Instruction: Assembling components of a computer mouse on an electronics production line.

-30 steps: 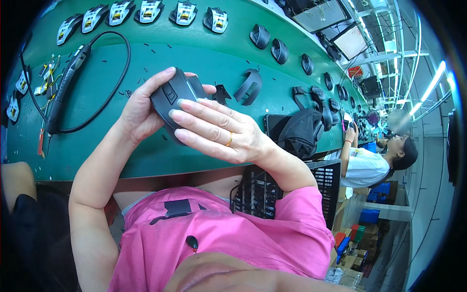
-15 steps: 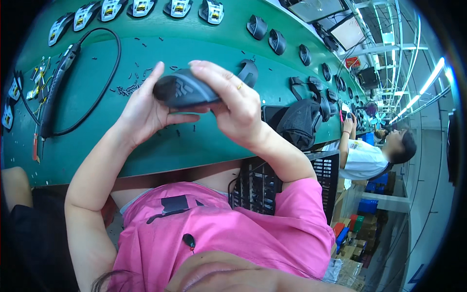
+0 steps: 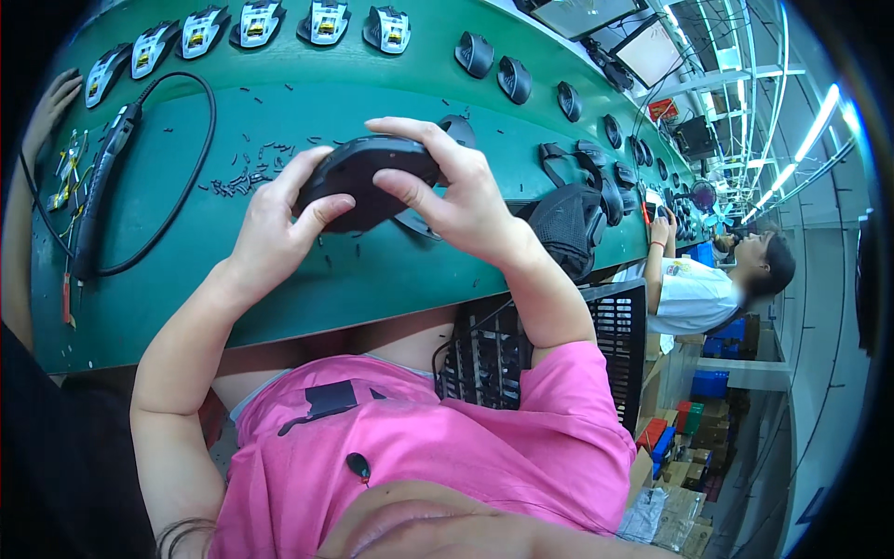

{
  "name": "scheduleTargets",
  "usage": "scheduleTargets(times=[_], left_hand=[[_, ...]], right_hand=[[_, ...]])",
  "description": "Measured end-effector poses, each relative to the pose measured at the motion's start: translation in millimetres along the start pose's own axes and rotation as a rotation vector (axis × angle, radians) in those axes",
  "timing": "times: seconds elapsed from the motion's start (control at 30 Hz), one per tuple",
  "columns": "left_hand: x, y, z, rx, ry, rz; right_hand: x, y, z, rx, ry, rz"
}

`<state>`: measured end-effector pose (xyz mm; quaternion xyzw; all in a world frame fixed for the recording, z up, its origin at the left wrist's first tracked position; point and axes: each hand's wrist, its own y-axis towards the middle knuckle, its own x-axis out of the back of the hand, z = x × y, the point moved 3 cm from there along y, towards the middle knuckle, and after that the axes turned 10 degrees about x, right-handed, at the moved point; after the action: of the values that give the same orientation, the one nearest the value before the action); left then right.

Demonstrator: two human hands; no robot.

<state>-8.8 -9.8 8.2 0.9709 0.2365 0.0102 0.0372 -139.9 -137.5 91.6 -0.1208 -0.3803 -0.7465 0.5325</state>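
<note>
Both my hands hold one black computer mouse shell (image 3: 358,177) just above the green workbench (image 3: 279,279). My left hand (image 3: 270,233) cups its near left end, thumb resting on the side. Over the top and right end lies my right hand (image 3: 447,191), fingers curled across the shell, a ring on one finger. The shell lies roughly level, its rounded back toward me. Small dark screws (image 3: 247,168) are scattered on the bench beyond my left hand.
A black electric screwdriver (image 3: 98,200) with a looping cable lies at the left. Rows of mouse bases (image 3: 256,23) and black shells (image 3: 512,79) line the far edge. A black mesh crate (image 3: 521,359) stands by my right elbow. Another worker (image 3: 694,289) sits at the right; someone's hand (image 3: 47,102) rests far left.
The shell has been turned in my hands from upright to lying flatter, and both hands have shifted slightly right and nearer to me over the bench.
</note>
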Motion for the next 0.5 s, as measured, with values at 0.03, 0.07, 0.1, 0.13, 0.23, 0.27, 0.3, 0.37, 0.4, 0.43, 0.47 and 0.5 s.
scheduleTargets(times=[0.03, 0.07, 0.1, 0.13, 0.23, 0.27, 0.3, 0.37, 0.4, 0.43, 0.47, 0.5], left_hand=[[-1.0, 0.2, 2.1, -0.017, 0.036, -0.019], [-1.5, -0.2, 3.4, -0.033, 0.076, -0.035], [-1.1, -0.8, 4.3, -0.049, 0.116, -0.053], [0.4, -1.9, 4.4, -0.064, 0.156, -0.072], [9.3, 1.1, 2.9, 0.011, 0.260, -0.110], [11.9, 2.3, 2.6, -0.006, 0.304, -0.127], [14.3, 1.9, 1.8, -0.020, 0.317, -0.146], [13.5, 0.8, -2.4, -0.080, 0.340, -0.149], [12.3, 1.1, -4.7, -0.114, 0.349, -0.149], [12.2, 1.7, -5.1, -0.125, 0.361, -0.152], [12.3, 2.3, -5.1, -0.135, 0.373, -0.157], [10.7, 4.0, -5.2, -0.148, 0.383, -0.156]], right_hand=[[5.5, 2.2, -2.2, -0.044, 0.026, 0.026], [8.7, 4.5, -5.2, -0.090, 0.053, 0.048], [10.9, 8.1, -8.8, -0.022, -0.018, 0.040], [13.1, 11.2, -17.7, 0.049, -0.089, -0.011], [37.6, 36.7, -53.5, 0.220, -0.496, -0.210], [50.4, 47.1, -67.6, 0.306, -0.727, -0.260], [58.9, 57.6, -80.5, 0.294, -0.875, -0.299], [74.2, 75.3, -109.8, 0.247, -1.108, -0.334], [81.7, 76.7, -133.4, 0.213, -1.190, -0.331], [86.2, 74.1, -156.4, 0.180, -1.268, -0.329], [84.4, 67.9, -185.7, -0.013, -1.148, -0.183], [79.0, 51.1, -215.5, -0.117, -1.126, -0.058]])
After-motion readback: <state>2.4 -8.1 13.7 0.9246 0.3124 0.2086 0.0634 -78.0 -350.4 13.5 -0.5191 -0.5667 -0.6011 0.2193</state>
